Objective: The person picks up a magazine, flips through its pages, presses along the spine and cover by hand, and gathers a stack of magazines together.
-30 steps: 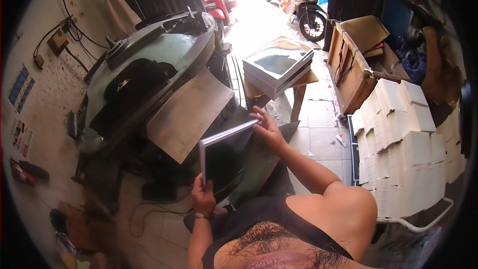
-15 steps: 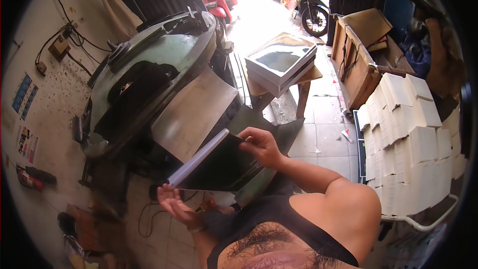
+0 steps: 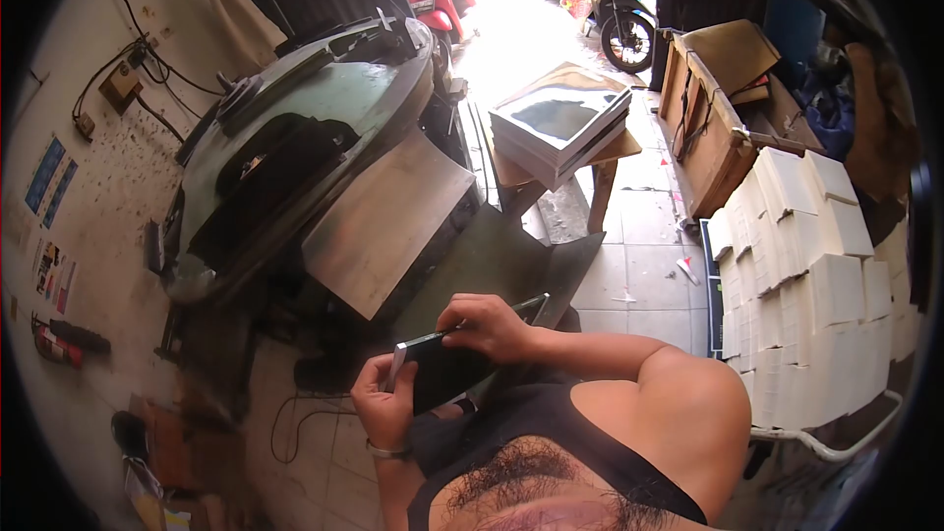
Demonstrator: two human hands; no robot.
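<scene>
A book with a dark cover and white page edges is held close in front of my chest, tilted. My left hand is closed round its left end, thumb lying on the dark cover. My right hand grips the top edge with bent fingers, near the middle. Just beyond the book are a bare metal sheet and a dark green panel, both at the front of a large green machine.
A stack of books with shiny covers sits on a wooden stool. To the right, piles of cream page blocks rest on a cart with a white rail. Behind them stands a wooden crate. Motorbikes are outside.
The book has come down and nearer my chest and turned, showing less of its cover. My left hand has gone from spread fingers at its corner to a closed grip.
</scene>
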